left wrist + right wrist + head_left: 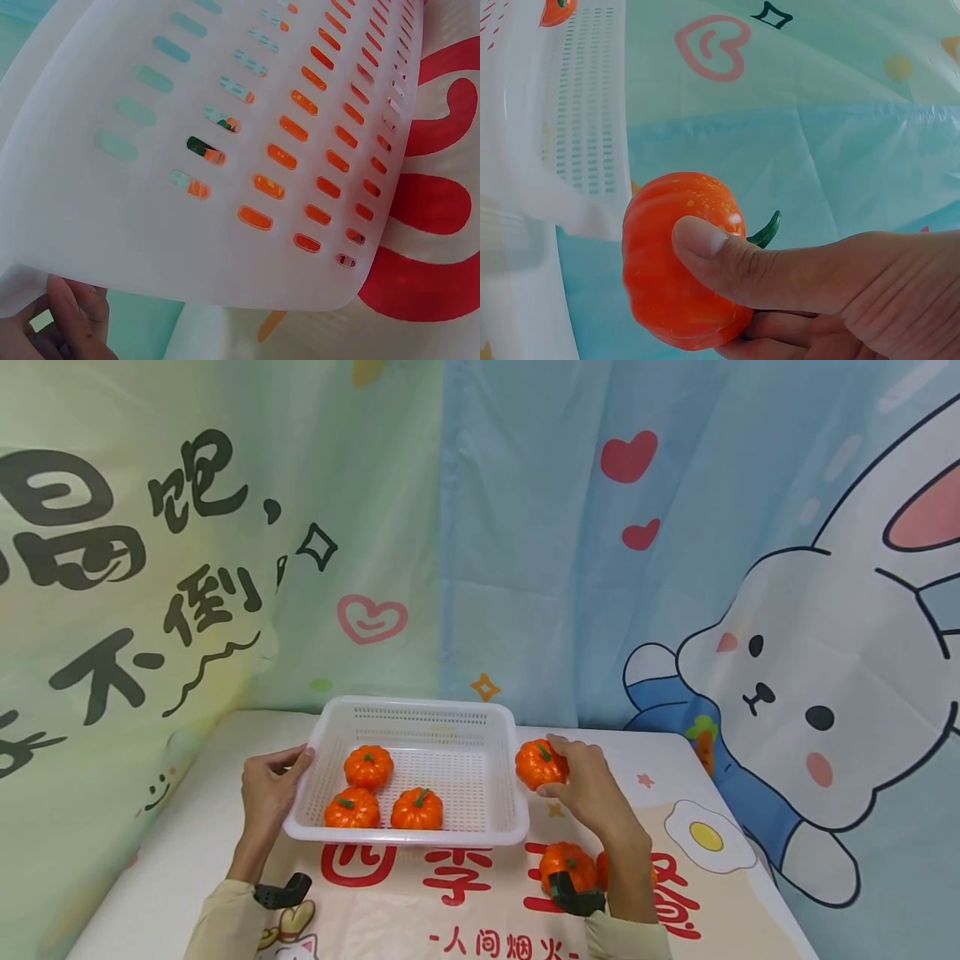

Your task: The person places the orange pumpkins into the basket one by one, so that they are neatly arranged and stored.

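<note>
A white plastic basket (408, 837) with slotted walls has three small orange toy pumpkins in it: one pumpkin (368, 767) toward the back, another (352, 810) at the front left and a third (417, 810) at the front middle. My left hand (270, 789) pinches the basket's left rim between thumb and fingers, as the left wrist view also shows. Just outside the right rim, my right hand (592, 785) grips a fourth toy pumpkin (686, 277). Its thumb lies across the orange side, near the green stem (765, 229); the other fingers are mostly hidden behind.
Two more toy pumpkins, one (566, 860) partly behind a black wrist mount (576, 897) and one (602, 867) mostly behind my right forearm, lie on the table. Red lettering and a fried egg (708, 835) are printed on the tablecloth. A cartoon curtain (517, 568) hangs behind.
</note>
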Available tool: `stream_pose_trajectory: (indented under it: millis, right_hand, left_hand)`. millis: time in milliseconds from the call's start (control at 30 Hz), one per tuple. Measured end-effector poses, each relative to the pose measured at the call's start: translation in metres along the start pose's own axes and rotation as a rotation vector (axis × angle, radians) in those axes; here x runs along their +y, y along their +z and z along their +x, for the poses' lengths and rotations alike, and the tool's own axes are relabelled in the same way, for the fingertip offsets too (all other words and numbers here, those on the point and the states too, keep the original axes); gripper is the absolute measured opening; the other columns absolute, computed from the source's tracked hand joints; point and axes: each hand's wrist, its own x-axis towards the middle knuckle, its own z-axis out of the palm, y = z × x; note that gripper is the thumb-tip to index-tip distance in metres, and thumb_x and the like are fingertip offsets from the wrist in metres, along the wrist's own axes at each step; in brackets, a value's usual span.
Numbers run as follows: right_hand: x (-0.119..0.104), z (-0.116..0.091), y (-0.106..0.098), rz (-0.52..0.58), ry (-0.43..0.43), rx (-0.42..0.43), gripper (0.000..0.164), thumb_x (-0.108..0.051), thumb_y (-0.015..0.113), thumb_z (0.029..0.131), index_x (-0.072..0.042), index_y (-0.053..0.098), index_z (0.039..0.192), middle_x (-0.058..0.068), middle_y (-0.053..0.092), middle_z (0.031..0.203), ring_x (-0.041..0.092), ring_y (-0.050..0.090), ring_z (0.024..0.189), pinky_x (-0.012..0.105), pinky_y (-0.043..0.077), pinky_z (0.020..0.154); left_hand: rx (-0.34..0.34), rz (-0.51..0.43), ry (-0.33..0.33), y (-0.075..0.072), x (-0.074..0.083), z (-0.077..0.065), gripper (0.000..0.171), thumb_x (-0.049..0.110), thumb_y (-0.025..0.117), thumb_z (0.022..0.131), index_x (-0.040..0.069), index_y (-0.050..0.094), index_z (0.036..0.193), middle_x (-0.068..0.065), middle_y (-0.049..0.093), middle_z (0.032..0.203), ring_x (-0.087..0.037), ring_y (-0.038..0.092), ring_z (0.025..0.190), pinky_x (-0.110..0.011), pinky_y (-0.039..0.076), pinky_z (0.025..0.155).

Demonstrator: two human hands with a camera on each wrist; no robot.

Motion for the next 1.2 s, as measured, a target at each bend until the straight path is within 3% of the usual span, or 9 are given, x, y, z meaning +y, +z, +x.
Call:
stream_pose_trajectory:
  millis: [400,833,1200]
  right_hand:
    - [-0.009,0.011,0.012,0.059,-0.081,-0.041,0.075,-0.003,0.09,0.087,-0.001,0.058,0.156,0.018,0.071,0.143,0.035,0.068,0.12,0.053,0.06,0.108]
    - [-0.021,0.012,0.026,0.073,-0.051,-0.06,0.079,-0.005,0.09,0.088,-0.003,0.055,0.159,0.02,0.066,0.149,0.038,0.06,0.128,0.054,0.058,0.11]
    - [-0.029,0.028,0.045,0.092,-0.118,-0.1,0.076,-0.002,0.091,0.086,0.0,0.059,0.155,0.018,0.072,0.14,0.032,0.067,0.119,0.05,0.061,0.108]
  left_hand:
    - [-0.002,-0.013,0.021,0.0,0.001,-0.002,0.038,0.026,0.075,0.105,-0.002,0.077,0.131,-0.032,0.078,0.118,-0.011,0.064,0.072,-0.015,0.054,0.061]
    - [0.001,-0.008,0.014,0.0,0.003,0.0,0.037,0.025,0.075,0.105,-0.002,0.078,0.129,-0.032,0.078,0.115,-0.009,0.063,0.071,-0.016,0.054,0.059]
    - [0.002,-0.005,0.007,-0.001,0.002,0.0,0.036,0.025,0.075,0.105,-0.002,0.078,0.129,-0.032,0.078,0.113,-0.009,0.063,0.07,-0.016,0.054,0.059]
